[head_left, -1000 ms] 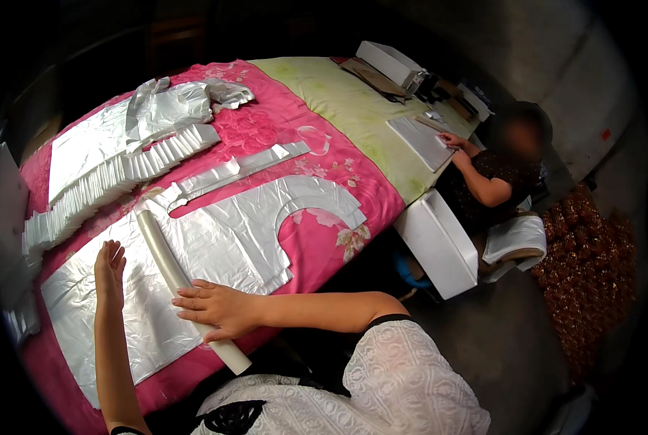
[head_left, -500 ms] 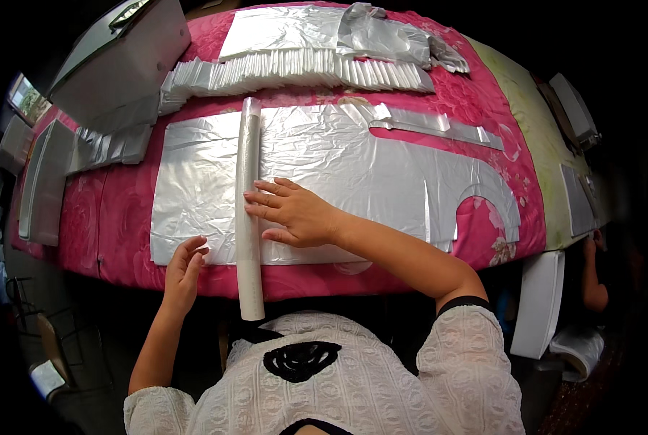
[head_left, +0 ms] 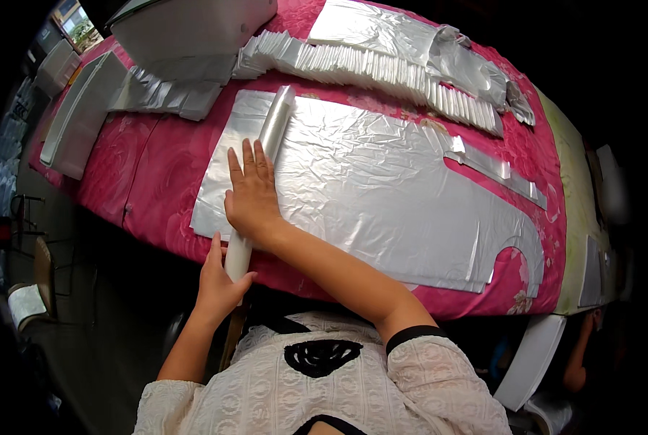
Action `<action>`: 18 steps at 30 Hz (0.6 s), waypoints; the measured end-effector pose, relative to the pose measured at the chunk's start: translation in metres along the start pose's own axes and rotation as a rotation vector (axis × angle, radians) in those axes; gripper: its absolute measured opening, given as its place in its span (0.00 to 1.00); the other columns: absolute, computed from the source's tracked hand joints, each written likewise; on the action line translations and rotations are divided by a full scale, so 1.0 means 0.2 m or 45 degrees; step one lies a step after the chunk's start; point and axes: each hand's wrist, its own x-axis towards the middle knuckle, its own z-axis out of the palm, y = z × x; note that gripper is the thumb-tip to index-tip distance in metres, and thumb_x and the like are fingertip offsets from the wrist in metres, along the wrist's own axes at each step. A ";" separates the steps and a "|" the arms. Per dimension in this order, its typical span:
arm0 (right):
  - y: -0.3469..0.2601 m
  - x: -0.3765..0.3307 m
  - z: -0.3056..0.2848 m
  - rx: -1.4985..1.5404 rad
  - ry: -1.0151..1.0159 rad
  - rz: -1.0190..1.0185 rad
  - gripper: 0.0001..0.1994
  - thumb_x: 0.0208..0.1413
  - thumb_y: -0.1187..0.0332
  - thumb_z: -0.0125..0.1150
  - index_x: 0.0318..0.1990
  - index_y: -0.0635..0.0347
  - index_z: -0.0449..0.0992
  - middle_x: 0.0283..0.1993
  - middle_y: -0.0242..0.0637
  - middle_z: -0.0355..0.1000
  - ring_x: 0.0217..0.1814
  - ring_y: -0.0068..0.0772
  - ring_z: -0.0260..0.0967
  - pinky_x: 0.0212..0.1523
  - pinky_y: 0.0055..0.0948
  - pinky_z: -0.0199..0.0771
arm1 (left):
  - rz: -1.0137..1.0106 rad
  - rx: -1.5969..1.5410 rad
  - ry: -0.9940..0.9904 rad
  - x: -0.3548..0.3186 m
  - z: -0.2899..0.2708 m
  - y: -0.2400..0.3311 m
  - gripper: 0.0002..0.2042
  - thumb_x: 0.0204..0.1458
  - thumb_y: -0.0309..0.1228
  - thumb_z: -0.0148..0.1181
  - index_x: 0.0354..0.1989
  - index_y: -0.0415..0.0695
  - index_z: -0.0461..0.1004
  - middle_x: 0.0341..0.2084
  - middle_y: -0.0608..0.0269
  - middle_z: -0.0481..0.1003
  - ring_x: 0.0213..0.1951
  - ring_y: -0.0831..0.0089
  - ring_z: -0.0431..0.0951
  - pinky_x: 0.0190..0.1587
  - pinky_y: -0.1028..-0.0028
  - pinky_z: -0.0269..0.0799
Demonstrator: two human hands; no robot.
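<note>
A large flat stack of silvery-white plastic vest bags (head_left: pixel 353 188) lies on the table, its cut-out handles at the right. Across its left part rests a long pale tube (head_left: pixel 273 130), slanting toward me, its near end past the table's front edge. My right hand (head_left: pixel 253 199) lies palm down over the tube's middle, fingers spread. At the near end my left hand (head_left: pixel 220 281) curls round the tube, with the thumb on the right side and the fingers on the left. The part of the tube beneath the right hand is hidden.
Pink flowered cloth (head_left: pixel 106 177) covers the table. Behind the stack stretches a long row of folded plastic bags (head_left: pixel 382 72), with more loose bags (head_left: pixel 382 29) beyond. White bins (head_left: pixel 186 40) stand back left. A chair (head_left: pixel 43 272) is at lower left; another person's arm (head_left: pixel 579 355) shows at right.
The tube has shifted left over the stack and now slants. My right hand has spread over it, and my left hand has taken hold of its near end. The view has turned.
</note>
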 end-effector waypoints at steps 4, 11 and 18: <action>-0.04 -0.01 -0.08 0.995 0.218 0.540 0.44 0.44 0.69 0.55 0.65 0.69 0.33 0.67 0.62 0.31 0.72 0.53 0.25 0.68 0.39 0.31 | -0.102 -0.956 -0.334 -0.08 0.02 -0.02 0.33 0.40 0.28 0.66 0.57 0.35 0.58 0.46 0.57 0.70 0.43 0.73 0.73 0.46 0.74 0.69; 0.03 -0.03 -0.51 2.753 -0.481 0.285 0.34 0.46 0.58 0.61 0.59 0.64 0.55 0.49 0.44 0.66 0.52 0.36 0.66 0.51 0.36 0.70 | 0.056 -2.387 -1.631 -0.04 0.14 0.13 0.44 0.36 0.42 0.64 0.59 0.27 0.51 0.39 0.46 0.72 0.30 0.70 0.74 0.30 0.73 0.73; 0.19 -0.05 -0.84 1.719 -0.125 0.441 0.35 0.45 0.54 0.65 0.54 0.67 0.58 0.40 0.42 0.70 0.43 0.30 0.69 0.46 0.30 0.71 | -0.025 -0.659 -0.553 0.06 0.21 0.43 0.24 0.42 0.30 0.65 0.48 0.35 0.66 0.29 0.65 0.72 0.30 0.80 0.72 0.34 0.78 0.68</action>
